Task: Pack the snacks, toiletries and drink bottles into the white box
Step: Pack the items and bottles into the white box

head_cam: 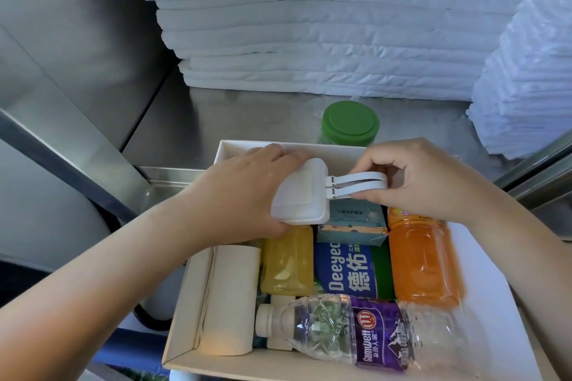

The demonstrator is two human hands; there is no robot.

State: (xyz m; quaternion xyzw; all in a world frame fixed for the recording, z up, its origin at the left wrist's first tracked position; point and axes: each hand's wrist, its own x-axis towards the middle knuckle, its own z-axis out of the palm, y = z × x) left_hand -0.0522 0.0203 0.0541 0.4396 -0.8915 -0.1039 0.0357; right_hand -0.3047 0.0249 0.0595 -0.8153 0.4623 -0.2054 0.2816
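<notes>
My left hand (244, 195) grips the white pouch (298, 195) at frame centre, above the white box (486, 272). My right hand (430, 179) pinches its strap (362, 184).

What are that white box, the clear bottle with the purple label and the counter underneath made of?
The white box looks like matte cardboard: thin folded walls with a creased flap. The clear bottle seems to be thin glossy plastic, crinkled and see-through. The counter looks like brushed stainless steel, grey with soft reflections.
</notes>
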